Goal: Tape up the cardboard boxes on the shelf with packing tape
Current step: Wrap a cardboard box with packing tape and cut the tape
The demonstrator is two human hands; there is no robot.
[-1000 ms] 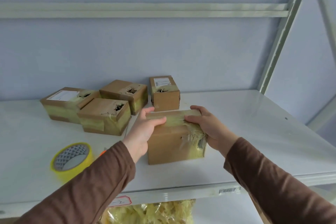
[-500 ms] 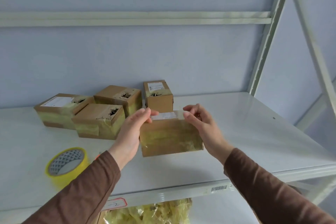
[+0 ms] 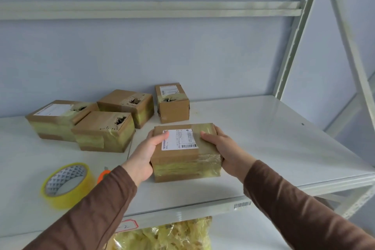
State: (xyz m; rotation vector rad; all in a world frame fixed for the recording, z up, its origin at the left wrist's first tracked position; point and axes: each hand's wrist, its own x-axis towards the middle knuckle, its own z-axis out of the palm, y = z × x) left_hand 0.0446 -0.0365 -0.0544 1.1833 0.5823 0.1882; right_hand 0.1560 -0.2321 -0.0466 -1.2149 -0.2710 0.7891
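- Your left hand [image 3: 145, 155] and right hand [image 3: 225, 148] each grip a side of the taped box [image 3: 185, 153], on the shelf [image 3: 274, 138].
- Its white label [image 3: 179, 139] print is too small to read.
- Your sleeve half hides the orange cutter [image 3: 103, 175] beside the tape roll [image 3: 67, 184].

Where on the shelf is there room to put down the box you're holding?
The white metal shelf is bare right of the held cardboard box with the white label, out to the grey upright post. There is a smaller bare patch at the front left edge, before the yellow tape roll. The back left is crowded with four taped cardboard boxes.
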